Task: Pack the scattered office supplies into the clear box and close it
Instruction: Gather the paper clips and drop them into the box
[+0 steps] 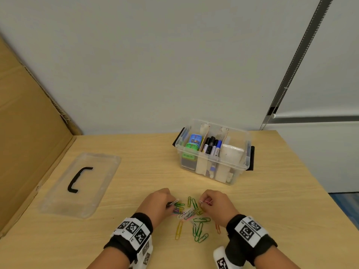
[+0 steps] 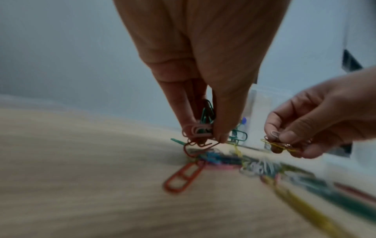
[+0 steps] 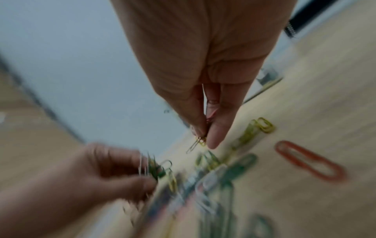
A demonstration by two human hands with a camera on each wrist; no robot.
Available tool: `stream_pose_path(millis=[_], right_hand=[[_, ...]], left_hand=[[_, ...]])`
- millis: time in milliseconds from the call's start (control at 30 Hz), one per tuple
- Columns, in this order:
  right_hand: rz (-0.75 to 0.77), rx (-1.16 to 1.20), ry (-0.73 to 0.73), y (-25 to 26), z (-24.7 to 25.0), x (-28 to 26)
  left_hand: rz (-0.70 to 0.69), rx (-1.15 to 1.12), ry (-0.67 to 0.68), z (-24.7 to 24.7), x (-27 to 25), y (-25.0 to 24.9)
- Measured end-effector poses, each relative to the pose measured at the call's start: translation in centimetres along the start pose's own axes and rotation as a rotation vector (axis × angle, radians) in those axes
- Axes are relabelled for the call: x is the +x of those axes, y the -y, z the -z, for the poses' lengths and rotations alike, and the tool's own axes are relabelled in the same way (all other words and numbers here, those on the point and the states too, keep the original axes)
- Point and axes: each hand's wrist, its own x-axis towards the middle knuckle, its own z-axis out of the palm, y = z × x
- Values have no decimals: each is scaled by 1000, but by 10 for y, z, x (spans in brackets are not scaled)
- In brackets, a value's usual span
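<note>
Coloured paper clips (image 1: 194, 216) lie scattered on the wooden table (image 1: 272, 200) near its front edge, between my hands. My left hand (image 1: 171, 203) pinches a small bunch of clips (image 2: 200, 128), pink, green and dark red, just above the pile. My right hand (image 1: 202, 203) pinches a few clips (image 2: 281, 145) of its own, yellow and red, on the pile's right side (image 3: 200, 140). The clear box (image 1: 213, 152) stands open behind the pile, holding markers, a white roll and small coloured items in compartments. Its clear lid (image 1: 81, 183) with a black handle lies flat at the left.
A cardboard panel (image 1: 25, 133) stands along the table's left side, touching the lid's far edge. A grey wall runs behind the box. An orange clip (image 3: 309, 162) lies apart to the right of the pile; the table's right edge (image 1: 310, 171) slants past the box.
</note>
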Motion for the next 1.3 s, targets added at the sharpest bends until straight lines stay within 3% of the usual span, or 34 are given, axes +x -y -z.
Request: stream_pose_path(millis=[200,333,433,533,633,800,900,967,1067,1133,1300], right_hand=[[11,511,-32,37,70,-12],[77,552,-221,53,119,-8],[98,432,-374,51,136,6],[110,34,-431,39,128,30],[84,-326,-345,28,117,56],[-26,-473,-67,40,123,75],[-11,-528,-30,42,126,73],[45,-459,-120,37,126,64],[194,-348,-442,13,120,39],[209,-359,-616,-8,111,25],[169,-265,-616,-41,90,18]], left_hand=[[10,-251,-206,21,-5,3],[24,-344,-294,33,-7,5],[23,-375,-329,39,-10,6],[31,-369,-327,42,-13,6],[38,-365,-316,43,-15,4],[38,-367,-299,42,-17,2],[40,-386,-298,41,-17,2],[33,-395,-304,41,-17,2],[12,-409,-311,43,-16,-4],[-15,-424,-307,50,-11,-14],[-152,-300,-321,78,33,-63]])
